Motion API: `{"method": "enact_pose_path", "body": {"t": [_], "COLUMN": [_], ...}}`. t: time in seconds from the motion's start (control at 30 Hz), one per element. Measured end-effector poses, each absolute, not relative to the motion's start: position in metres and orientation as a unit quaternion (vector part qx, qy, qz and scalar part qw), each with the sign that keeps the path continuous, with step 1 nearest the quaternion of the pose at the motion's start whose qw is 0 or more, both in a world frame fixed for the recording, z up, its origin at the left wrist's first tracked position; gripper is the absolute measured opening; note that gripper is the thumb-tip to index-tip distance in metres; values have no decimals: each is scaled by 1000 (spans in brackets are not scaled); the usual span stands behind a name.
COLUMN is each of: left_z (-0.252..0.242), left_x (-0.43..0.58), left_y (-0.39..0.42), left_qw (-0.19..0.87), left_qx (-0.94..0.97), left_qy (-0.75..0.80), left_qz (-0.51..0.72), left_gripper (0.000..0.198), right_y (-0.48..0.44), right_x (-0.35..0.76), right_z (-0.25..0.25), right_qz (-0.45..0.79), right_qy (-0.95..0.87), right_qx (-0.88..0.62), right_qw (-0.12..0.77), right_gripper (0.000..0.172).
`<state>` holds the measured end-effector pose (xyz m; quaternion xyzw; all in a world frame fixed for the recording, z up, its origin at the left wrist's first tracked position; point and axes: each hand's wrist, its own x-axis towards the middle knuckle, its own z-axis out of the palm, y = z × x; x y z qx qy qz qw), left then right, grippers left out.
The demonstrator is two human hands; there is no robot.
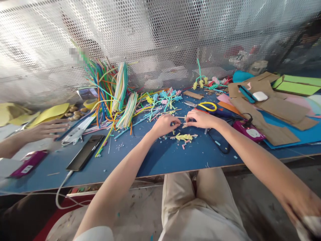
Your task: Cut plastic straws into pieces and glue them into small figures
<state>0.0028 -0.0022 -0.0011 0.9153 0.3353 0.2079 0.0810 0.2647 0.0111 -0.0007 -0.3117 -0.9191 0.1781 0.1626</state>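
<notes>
Blue table (130,164): is bearing the scissors (208,107).
Pipe cleaners (120,90): are standing left of the scissors.
Left hand (166,124): is pinching a pale strip (180,117), left of the scissors.
Right hand (200,118): is curling closed at the strip's other end, just nearside of the scissors.
Yellow fuzzy piece (185,137): is lying nearside of the scissors.

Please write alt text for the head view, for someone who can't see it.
A person's left hand and right hand nearly meet at a thin pale strip over a blue table, a yellow pipe-cleaner piece nearby. Yellow-handled scissors lie beyond; pipe-cleaner bundles, a smartphone and another person's hand are to the left.
</notes>
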Motion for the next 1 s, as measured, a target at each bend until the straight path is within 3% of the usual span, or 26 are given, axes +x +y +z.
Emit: {"method": "enact_pose_path", "body": {"t": [0.23, 0.5, 0.7, 0.87, 1.0], "left_z": [-1, 29, 48, 41, 33], "left_x": [6, -33, -33, -16, -18], "left_y": [-4, 5, -4, -12, -9], "left_qw": [66, 56, 250, 265, 259], "left_qx": [925, 891, 889, 905, 917], "left_qy": [312, 433, 381, 331, 301], "left_qz": [205, 125, -51, -50, -8], "left_gripper": [21, 29, 42, 28, 20], "right_y": [14, 5, -5, -16, -19], "right_x": [273, 277, 278, 260, 245], "right_z": [5, 19, 35, 33, 27], "right_qz": [185, 239, 285, 281, 269], "right_qy": [-902, -866, -875, -897, -905], "right_qx": [-355, -416, -381, -339, -328], "right_qw": [160, 138, 92, 47, 27], "right_gripper": [19, 32, 42, 45, 35]}}
